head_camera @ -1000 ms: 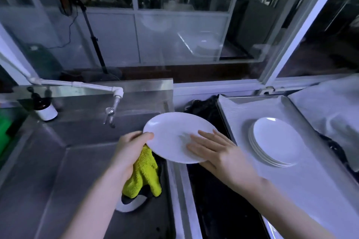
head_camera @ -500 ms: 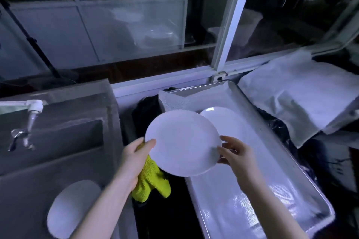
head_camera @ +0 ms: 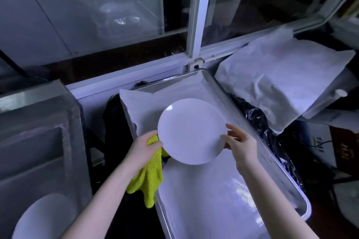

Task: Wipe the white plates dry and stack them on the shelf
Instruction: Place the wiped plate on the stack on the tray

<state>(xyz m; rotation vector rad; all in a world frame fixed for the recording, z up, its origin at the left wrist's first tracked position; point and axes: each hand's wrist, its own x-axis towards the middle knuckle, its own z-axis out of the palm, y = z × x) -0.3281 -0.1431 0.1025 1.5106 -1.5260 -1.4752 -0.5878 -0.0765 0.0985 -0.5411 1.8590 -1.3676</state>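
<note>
A plate over the tray: left hand keeps a closed grip on cloth and rim, right hand pinches the opposite rim.

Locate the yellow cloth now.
Head view, centre-left: the yellow cloth hangs from the left hand, beside the white plate, over the left edge of the tray.

**The other stuff around my dish corner**

There's a dull grey steel sink on my left. Straight ahead is a white window frame with a little latch at its foot, and the glass panes are full of reflections. To my right a crumpled white sheet is draped over something boxy. A shiny black plastic bag is bunched just below it, near a box with lettering I can't read.
</note>
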